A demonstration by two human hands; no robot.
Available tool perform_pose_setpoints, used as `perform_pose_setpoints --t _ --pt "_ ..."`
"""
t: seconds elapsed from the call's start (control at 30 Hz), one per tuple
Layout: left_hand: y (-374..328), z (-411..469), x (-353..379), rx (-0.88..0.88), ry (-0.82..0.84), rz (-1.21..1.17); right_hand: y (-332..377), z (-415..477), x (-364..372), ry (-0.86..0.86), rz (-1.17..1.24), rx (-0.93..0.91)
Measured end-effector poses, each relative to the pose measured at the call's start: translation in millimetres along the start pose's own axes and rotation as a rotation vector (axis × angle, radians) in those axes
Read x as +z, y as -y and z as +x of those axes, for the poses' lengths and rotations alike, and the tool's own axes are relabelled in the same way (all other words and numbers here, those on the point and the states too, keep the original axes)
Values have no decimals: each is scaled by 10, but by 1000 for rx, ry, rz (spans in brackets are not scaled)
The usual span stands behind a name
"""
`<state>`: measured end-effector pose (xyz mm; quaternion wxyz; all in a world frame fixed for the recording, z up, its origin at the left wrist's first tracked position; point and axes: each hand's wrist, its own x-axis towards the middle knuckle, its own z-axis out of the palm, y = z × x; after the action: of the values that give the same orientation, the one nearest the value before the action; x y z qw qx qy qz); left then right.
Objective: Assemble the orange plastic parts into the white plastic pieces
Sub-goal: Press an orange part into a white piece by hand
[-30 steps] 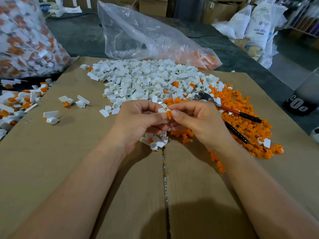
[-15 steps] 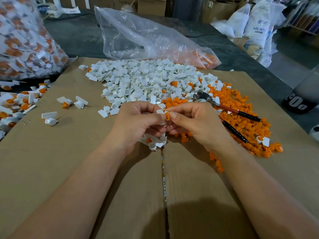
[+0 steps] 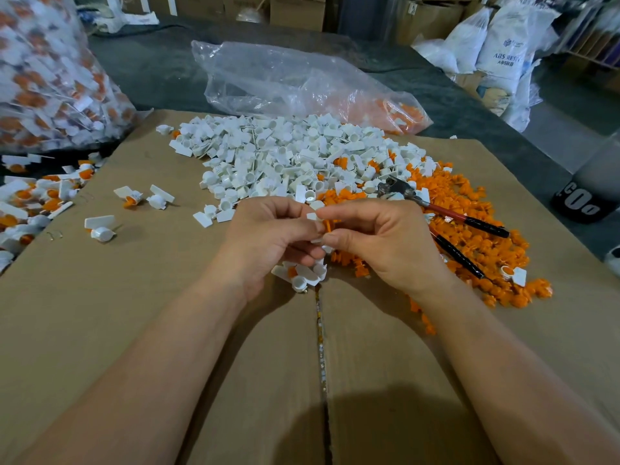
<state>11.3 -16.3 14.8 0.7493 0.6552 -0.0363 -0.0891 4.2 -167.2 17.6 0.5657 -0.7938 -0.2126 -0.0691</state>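
My left hand [image 3: 271, 236] pinches a small white plastic piece [image 3: 312, 216] between thumb and fingers. My right hand [image 3: 379, 239] pinches an orange plastic part [image 3: 327, 225] and holds it against the white piece, where the two hands meet. Behind the hands lies a big heap of white pieces [image 3: 285, 156]. A heap of orange parts [image 3: 476, 226] spreads to the right. A few white pieces with orange inside [image 3: 302, 275] lie just under my hands.
Everything lies on flat cardboard [image 3: 134, 313]. Red-and-black handled pliers [image 3: 446, 216] rest on the orange heap. Assembled pieces [image 3: 30, 203] pile up at the left edge, below a full clear bag [image 3: 43, 72]. A nearly flat clear bag [image 3: 302, 85] lies behind.
The hands stay together in the same spot; the fingers have shifted slightly, with the orange part now showing a bit more between them.
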Motion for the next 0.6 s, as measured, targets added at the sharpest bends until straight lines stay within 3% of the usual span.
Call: perform_pose_setpoints --t 0.6 --pt "-24 -1 -7 -18 -25 -51 -34 14 -26 70 28 25"
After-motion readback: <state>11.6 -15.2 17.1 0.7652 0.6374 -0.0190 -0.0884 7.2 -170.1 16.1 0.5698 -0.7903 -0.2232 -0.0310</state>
